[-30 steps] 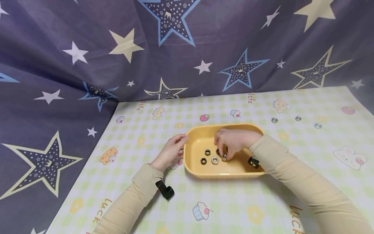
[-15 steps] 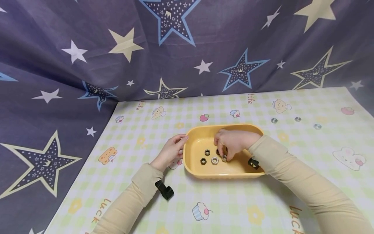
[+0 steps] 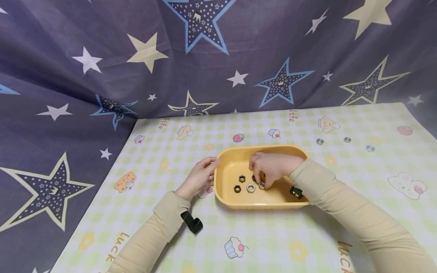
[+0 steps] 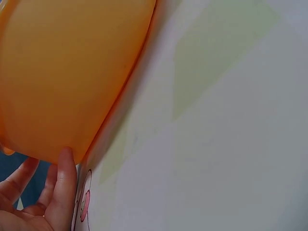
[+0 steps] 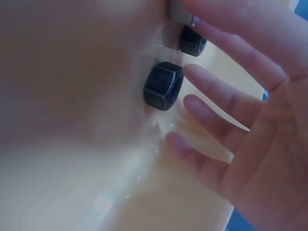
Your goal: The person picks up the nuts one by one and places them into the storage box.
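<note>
My right hand reaches down into a yellow plastic basin, thumb and forefinger pinching a silver hex nut low over the basin floor. Beside it lies another silver nut. Two dark nuts rest farther left, and one more is partly hidden under the right fingers. The right wrist view shows a black nut close to the spread other fingers. At the basin's left end, my left hand touches the outer wall and rim with fairly straight fingers.
Three loose silver nuts, one of them a hex nut, lie on the table at the back right. A checked cloth with printed cartoons covers the table. A dark star-patterned curtain hangs behind and on the left.
Both hands and the basin stay almost in place. The silver nut at my right fingertips shows slightly more of its hole, seeming to sit flatter.
</note>
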The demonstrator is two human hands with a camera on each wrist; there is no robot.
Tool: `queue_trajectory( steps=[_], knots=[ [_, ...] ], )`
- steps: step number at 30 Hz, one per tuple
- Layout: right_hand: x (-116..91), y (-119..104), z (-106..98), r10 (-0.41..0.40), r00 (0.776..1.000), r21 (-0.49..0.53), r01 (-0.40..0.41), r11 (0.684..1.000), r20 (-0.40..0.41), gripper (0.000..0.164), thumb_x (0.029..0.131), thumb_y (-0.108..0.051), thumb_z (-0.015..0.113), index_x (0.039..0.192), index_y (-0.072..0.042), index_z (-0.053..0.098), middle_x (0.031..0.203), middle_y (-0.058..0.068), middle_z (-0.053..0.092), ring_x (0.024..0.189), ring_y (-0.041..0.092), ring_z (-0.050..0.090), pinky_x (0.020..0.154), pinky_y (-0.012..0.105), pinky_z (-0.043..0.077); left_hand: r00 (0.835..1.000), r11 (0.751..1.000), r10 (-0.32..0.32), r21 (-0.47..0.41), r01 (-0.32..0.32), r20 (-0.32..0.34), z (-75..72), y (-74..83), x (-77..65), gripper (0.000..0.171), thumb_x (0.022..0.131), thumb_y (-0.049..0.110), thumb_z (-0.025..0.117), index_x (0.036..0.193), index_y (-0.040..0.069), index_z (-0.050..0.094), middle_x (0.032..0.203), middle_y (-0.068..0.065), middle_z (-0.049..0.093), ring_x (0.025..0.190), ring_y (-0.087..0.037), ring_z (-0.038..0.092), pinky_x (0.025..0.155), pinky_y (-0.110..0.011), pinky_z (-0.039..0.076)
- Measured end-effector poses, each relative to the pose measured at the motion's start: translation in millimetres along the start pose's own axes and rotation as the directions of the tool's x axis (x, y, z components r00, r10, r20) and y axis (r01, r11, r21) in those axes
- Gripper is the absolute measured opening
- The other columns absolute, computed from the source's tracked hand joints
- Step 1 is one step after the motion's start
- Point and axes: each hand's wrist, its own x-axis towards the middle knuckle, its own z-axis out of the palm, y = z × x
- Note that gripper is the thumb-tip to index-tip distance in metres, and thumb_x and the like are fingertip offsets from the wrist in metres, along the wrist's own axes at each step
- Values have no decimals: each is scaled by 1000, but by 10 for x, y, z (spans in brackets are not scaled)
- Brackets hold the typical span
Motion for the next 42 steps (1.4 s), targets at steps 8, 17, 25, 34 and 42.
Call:
queue_trajectory(
  steps=[8, 17, 25, 34, 42],
  knots=[
    [-11, -19, 0, -25, 1000, 8, 25, 1000, -14, 17, 60, -10, 84, 72, -16, 75, 112, 8, 60, 108, 26, 48, 97, 38, 40, 1000, 1000, 14, 6, -14, -5, -2, -13, -8, 33, 98, 30, 51, 121, 7, 57, 89, -2, 57, 61, -8, 52, 54, -22, 50],
    [-6, -9, -19, -65, 997, 46, 67, 997, -48, 13, 65, -15, 82, 76, -16, 75, 107, 7, 62, 104, 24, 50, 95, 38, 41, 1000, 1000, 15, 5, -15, 0, -16, -17, -7, 33, 99, 30, 51, 122, 6, 56, 88, -1, 57, 60, -8, 50, 54, -22, 49],
    [13, 24, -30, -120, 985, 67, 129, 989, -123, 18, 70, -14, 78, 87, -11, 76, 93, 1, 65, 92, 17, 56, 90, 33, 46, 1000, 1000, 16, 10, -16, 3, -24, -8, -22, 32, 99, 29, 51, 122, 7, 57, 87, 0, 55, 59, -7, 47, 53, -20, 47],
    [0, 2, -84, 52, 993, 121, -39, 992, -107, 19, 77, -18, 72, 93, -9, 74, 96, 2, 66, 91, 17, 59, 90, 35, 48, 1000, 1000, 19, 6, -19, -1, -23, -8, -25, 32, 99, 29, 51, 122, 7, 57, 92, -3, 58, 65, -9, 55, 55, -23, 51],
    [-99, 99, -156, 111, 990, 247, -87, 965, -85, 29, 87, -19, 64, 109, -1, 67, 111, 12, 66, 97, 25, 60, 90, 42, 49, 1000, 1000, 21, 6, -21, 0, 4, 1, -17, 31, 99, 29, 51, 120, 8, 57, 82, 0, 54, 57, -8, 46, 50, -21, 45]
  ],
)
